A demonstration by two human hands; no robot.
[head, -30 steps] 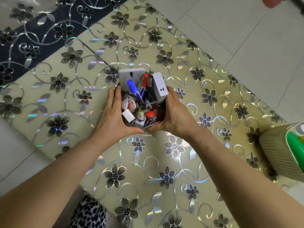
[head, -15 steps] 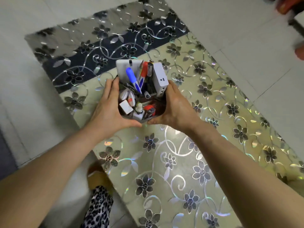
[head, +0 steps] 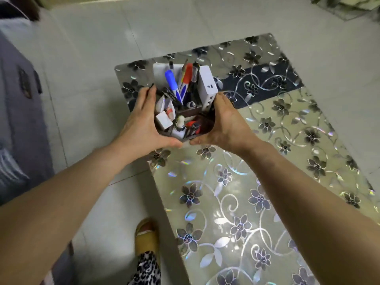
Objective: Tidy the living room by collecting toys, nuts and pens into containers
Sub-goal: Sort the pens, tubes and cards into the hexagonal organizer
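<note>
While both hands cup its sides, left hand (head: 141, 124) and right hand (head: 224, 124) hold the pen organizer (head: 183, 112) between them.

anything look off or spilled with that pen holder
Nothing has spilled. The pen holder is held between the left hand and right hand above the table. It is crammed full: a blue marker and a white box stick up well above its rim.

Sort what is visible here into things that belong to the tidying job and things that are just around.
Part of the job:
- pen holder, gripped on both sides by left hand and right hand
- blue marker and red pen standing in it

Just around:
- floral table
- tiled floor
- yellow slipper
</note>
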